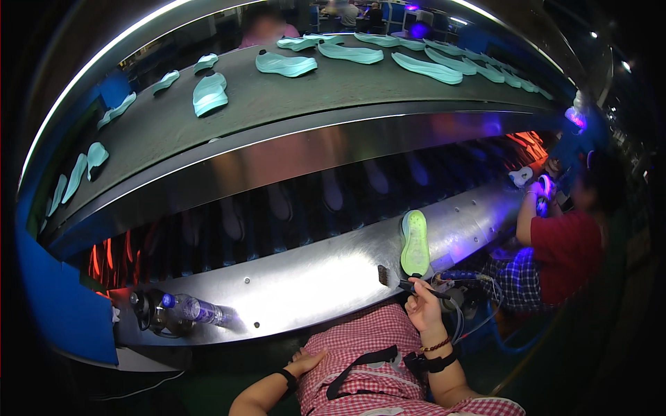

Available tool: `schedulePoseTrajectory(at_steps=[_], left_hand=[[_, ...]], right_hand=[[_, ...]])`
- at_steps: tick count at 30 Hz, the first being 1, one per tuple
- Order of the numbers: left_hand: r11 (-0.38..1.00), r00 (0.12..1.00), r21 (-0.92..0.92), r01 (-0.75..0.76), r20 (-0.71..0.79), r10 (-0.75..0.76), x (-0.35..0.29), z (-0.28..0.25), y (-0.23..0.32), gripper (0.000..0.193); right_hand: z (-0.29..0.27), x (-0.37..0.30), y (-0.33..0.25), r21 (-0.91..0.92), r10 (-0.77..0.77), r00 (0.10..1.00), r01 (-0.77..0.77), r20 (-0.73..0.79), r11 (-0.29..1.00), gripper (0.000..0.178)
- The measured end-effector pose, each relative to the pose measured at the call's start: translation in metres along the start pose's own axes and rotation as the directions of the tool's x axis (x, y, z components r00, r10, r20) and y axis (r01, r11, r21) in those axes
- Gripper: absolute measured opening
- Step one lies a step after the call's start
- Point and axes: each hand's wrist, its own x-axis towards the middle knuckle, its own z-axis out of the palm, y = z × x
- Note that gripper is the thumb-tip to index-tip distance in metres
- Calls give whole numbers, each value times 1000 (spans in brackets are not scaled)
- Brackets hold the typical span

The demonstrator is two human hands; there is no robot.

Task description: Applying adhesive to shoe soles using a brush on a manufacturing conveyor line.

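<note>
My right hand (423, 310) is closed around the black handle of a brush (408, 285). The brush's dark, flat bristles point left over the shiny metal ledge. Just beyond that hand lies a yellow-green shoe sole (415, 243), lengthwise on the ledge, its near end close to the brush. My left hand (305, 362) rests against the red-checked apron (361, 340) at my waist, fingers laid on the cloth, holding nothing that I can see.
A clear bottle (201, 310) lies beside a dark bottle (154, 312) on the left of the ledge (298, 291). Behind, a dark slot with glowing red ends runs under a belt (166, 125) carrying several pale turquoise soles (286, 64). A co-worker (569, 249) sits at right.
</note>
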Motion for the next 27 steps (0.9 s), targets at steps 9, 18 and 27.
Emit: schedulePoseTrajectory(at_steps=[9,18,27], left_hand=[[999,991,-23,-34,128,37,18,-8,5,91],[986,994,148,-83,-52,91,-16,-7,17,81],[881,932,-416,-226,170,319,48,14,-57,56]], right_hand=[[3,0,-3,52,4,1000,-5,26,999,16],[-4,-2,-6,33,4,1000,-4,7,999,16],[-11,0,-13,9,2,1000,-2,-27,1000,17]])
